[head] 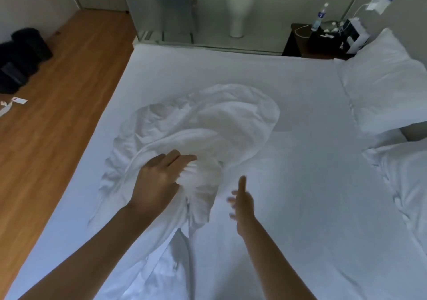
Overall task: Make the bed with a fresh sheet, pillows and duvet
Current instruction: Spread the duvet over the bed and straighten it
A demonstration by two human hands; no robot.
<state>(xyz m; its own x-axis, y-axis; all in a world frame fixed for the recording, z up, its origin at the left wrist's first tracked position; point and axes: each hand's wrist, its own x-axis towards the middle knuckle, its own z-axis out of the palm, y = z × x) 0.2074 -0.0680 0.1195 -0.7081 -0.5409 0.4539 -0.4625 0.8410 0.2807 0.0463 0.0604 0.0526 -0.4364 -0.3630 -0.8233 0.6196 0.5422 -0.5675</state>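
left hand (pixel 159 179) fingers clutch bunched duvet cover (pixel 196 126) | right hand (pixel 242 203) fingers spread, empty | bed (pixel 300 161)

Left hand (pixel 159 179) gripping bunched white duvet (pixel 196 126) on sheeted bed (pixel 288 87), right hand (pixel 242 203) open beside it, two pillows (pixel 381 87) at right
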